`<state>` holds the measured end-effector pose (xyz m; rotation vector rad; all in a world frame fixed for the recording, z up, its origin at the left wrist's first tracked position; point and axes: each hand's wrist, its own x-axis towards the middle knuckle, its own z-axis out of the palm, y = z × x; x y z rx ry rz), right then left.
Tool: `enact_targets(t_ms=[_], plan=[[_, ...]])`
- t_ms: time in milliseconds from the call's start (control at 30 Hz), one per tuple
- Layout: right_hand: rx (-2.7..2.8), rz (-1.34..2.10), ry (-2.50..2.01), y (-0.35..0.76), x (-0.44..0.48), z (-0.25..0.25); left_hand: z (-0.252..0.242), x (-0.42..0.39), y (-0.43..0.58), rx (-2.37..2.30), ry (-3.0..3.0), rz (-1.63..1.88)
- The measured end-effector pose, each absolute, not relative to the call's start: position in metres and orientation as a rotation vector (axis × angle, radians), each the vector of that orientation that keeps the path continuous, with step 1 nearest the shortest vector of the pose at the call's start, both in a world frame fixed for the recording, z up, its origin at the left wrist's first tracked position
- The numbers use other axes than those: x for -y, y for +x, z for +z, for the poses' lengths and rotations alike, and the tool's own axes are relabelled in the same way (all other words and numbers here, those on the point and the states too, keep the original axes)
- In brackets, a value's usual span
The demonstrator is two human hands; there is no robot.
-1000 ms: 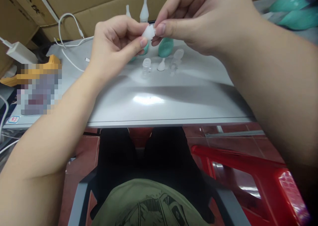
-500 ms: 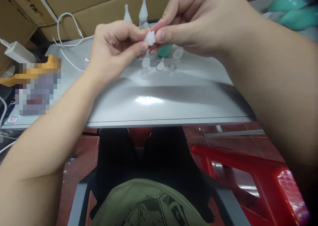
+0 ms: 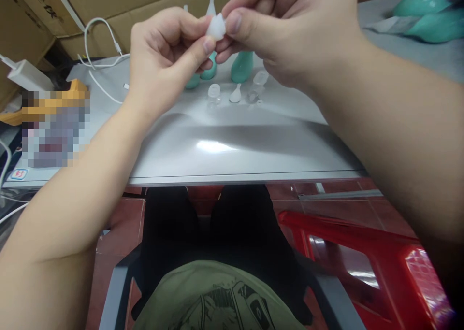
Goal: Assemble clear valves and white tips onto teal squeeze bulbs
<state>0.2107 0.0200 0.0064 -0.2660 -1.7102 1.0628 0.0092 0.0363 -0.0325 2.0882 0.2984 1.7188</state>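
Observation:
A small white translucent plastic piece (image 3: 216,27) is pinched between both my hands above the back of the table. My left hand (image 3: 168,47) grips its left side with thumb and fingertips. On its right side, the thumb and fingers of my right hand (image 3: 279,30) are closed, and they partly cover it. Beneath the hands, a teal bulb (image 3: 242,68) stands on the table, its top hidden by my right hand. Two more teal bulbs with white pointed nozzles (image 3: 211,5) stand behind my left hand.
On the grey table (image 3: 174,158) lie a clear capped piece (image 3: 213,92), a small white pointed tip (image 3: 235,94) and another clear piece (image 3: 259,78). Larger teal objects (image 3: 431,16) lie far right. A white cable (image 3: 94,21) and charger (image 3: 31,76) are left; cardboard (image 3: 145,4) stands behind.
Both hands have risen and moved slightly away from me with the white piece, which is now tilted. More of the teal bulbs shows below them.

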Motion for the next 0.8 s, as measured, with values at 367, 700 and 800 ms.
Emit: enact_targets(t_ms=[367, 700, 800], plan=[[1.818, 0.979, -0.353, 0.2130, -0.0173, 0.0078, -0.0372, -0.0407, 0.0088, -0.184, 2.084, 1.762], [1.930, 0.890, -0.460, 0.2124, -0.0122, 0.0104, -0.0349, -0.0372, 0.0054, -0.310, 2.098, 1.685], [1.949, 0.876, -0.452, 0.2129, -0.0112, 0.0113, -0.0354, -0.0357, 0.0100, -0.312, 2.094, 1.744]])
